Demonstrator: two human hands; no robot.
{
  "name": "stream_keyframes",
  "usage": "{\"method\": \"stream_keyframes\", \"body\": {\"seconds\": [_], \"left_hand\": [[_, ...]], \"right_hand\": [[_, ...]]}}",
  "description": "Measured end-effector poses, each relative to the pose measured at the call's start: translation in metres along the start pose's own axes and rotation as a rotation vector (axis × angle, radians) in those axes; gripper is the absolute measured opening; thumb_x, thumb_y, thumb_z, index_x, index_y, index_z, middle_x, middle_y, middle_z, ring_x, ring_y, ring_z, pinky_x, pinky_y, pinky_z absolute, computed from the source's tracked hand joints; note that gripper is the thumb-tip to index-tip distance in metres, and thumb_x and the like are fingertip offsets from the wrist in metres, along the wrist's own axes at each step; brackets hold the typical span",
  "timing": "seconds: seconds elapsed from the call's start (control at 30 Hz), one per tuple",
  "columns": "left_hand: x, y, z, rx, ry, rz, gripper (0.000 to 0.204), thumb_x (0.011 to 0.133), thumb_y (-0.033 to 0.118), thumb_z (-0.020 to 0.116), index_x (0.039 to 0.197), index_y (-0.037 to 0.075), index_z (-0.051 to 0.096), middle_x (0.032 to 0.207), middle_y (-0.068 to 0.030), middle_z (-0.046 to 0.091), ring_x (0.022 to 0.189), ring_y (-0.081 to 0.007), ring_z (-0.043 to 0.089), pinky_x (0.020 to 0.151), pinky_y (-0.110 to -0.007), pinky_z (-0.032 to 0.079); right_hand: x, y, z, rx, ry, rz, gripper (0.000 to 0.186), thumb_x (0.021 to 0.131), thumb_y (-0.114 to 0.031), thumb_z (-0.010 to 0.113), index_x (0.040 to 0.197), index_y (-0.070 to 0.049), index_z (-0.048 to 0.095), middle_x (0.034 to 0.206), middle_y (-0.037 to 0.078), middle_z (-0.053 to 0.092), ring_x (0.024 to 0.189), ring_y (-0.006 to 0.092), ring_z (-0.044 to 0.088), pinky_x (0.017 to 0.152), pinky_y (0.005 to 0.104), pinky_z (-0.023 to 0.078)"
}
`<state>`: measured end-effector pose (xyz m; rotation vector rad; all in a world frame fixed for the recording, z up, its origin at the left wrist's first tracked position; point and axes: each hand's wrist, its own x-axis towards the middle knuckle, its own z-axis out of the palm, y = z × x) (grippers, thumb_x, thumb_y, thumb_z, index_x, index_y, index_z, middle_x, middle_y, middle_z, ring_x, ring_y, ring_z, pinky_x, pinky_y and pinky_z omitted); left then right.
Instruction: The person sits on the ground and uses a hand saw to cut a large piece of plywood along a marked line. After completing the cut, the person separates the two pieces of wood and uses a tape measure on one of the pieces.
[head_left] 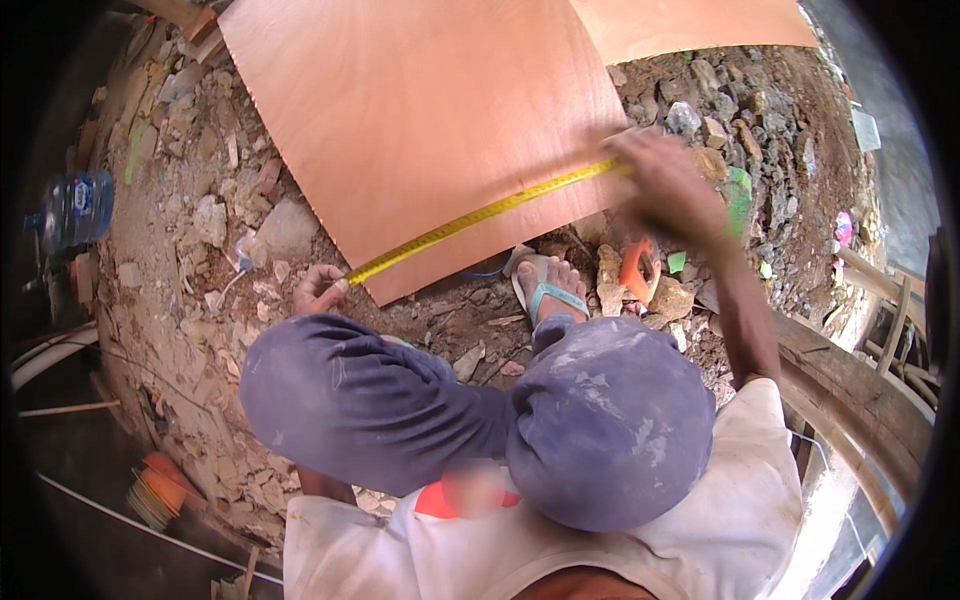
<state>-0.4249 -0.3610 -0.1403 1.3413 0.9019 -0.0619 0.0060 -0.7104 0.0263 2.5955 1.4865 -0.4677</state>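
A yellow tape measure (480,214) is stretched slantwise across the near end of a reddish-brown plywood sheet (430,110). At the sheet's left edge, my left hand (320,290) pinches the tape's end between thumb and fingers. The other end runs into my right hand (668,185), which is over the right edge, closed and smeared by motion; the tape's case is hidden in it. Below that hand an orange handle (640,272) with an opening through it, like a handsaw's, rests among the stones beside my sandalled foot (550,287).
Another plywood sheet (690,25) lies at the far right. Rubble and broken stone (285,230) cover the ground around. A plastic water bottle (78,210) is at the left, an orange reel of line (160,490) at lower left, and timber beams (850,390) at the right.
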Motion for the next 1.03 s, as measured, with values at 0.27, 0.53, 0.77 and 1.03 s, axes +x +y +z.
{"method": "stream_keyframes", "body": {"seconds": [0.27,0.53,0.77,1.03], "left_hand": [[0.007,-0.005,0.029,0.535,0.236,0.031,0.015,0.094,0.012,0.074,0.106,0.004,0.07,0.091,-0.0032,0.072,0.08,-0.0122,0.066,0.073,-0.029,0.054],[0.028,-0.035,0.009,0.221,0.194,-0.048,0.019,0.093,0.004,0.074,0.104,0.002,0.059,0.09,-0.0098,0.073,0.078,-0.0188,0.074,0.07,-0.031,0.06],[0.023,-0.01,0.013,0.391,0.147,-0.051,0.017,0.089,0.005,0.077,0.097,0.001,0.062,0.084,-0.0086,0.073,0.077,-0.0159,0.072,0.069,-0.03,0.058],[0.01,0.014,0.031,0.65,0.212,-0.058,0.032,0.086,0.019,0.081,0.111,0.006,0.067,0.089,-0.0065,0.074,0.088,-0.0215,0.071,0.082,-0.037,0.058]], "right_hand": [[-0.007,0.114,0.062,0.067,0.059,-0.004,0.075,0.077,0.015,0.064,0.143,-0.017,0.05,0.135,0.012,0.062,0.127,0.0353,0.057,0.104,0.0456,0.048],[-0.013,0.11,0.084,0.018,0.062,0.012,0.086,0.078,0.002,0.078,0.153,-0.021,0.042,0.143,0.006,0.055,0.128,0.0307,0.053,0.104,0.0488,0.046],[-0.016,0.115,0.129,0.128,0.136,0.034,0.106,0.067,-0.007,0.09,0.158,-0.022,0.038,0.141,0.009,0.054,0.133,0.0349,0.05,0.111,0.054,0.042],[0.0,0.124,0.128,0.053,-0.058,0.061,0.108,0.069,-0.015,0.092,0.161,-0.022,0.035,0.155,0.009,0.047,0.143,0.0334,0.045,0.123,0.0504,0.036]]}}
